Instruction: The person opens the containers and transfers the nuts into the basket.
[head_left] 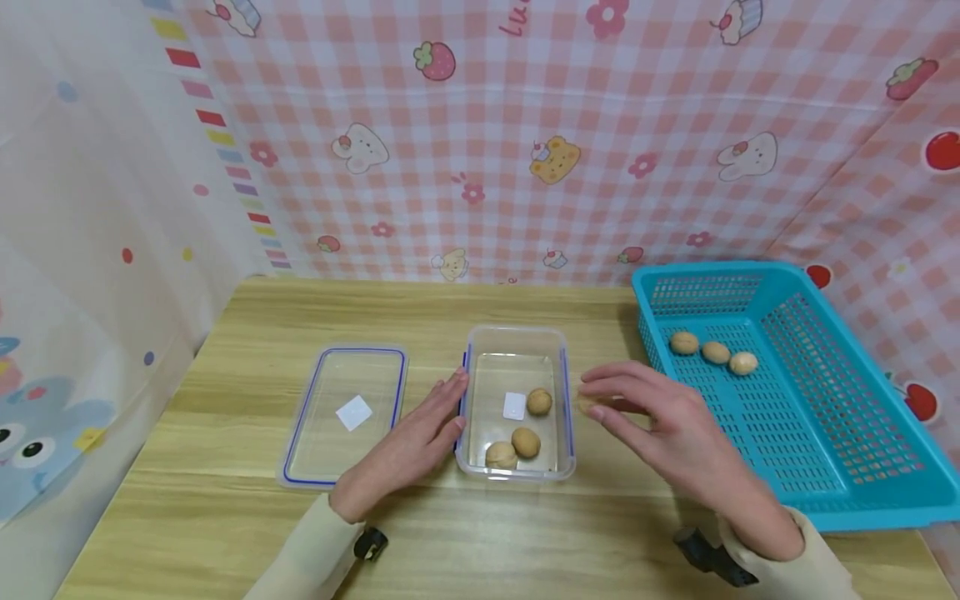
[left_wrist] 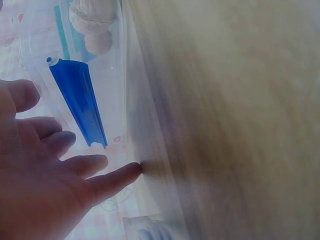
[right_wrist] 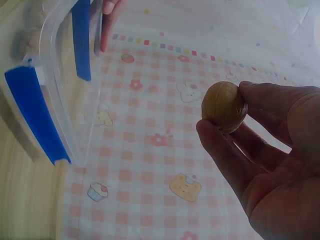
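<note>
Between the thumb and fingers of my right hand [head_left: 667,417] a walnut [right_wrist: 224,107] is pinched, just right of a clear plastic box [head_left: 517,335] with blue side clips. My left hand [head_left: 412,437] rests with its fingers extended against the box's left wall; the left wrist view shows the fingers spread beside a blue clip [left_wrist: 80,100]. Inside the box lie a walnut [head_left: 539,402] near the right wall, plus a second walnut [head_left: 526,442] and a paler walnut [head_left: 501,455] at the near end. A white square label [head_left: 514,406] shows in the box.
At the right stands a turquoise basket [head_left: 825,521] holding three walnuts [head_left: 716,352] near its far left corner. The box's clear lid [head_left: 330,454], edged in blue, lies on the wooden table [head_left: 202,467] left of the box. A checked cloth [head_left: 495,225] hangs behind.
</note>
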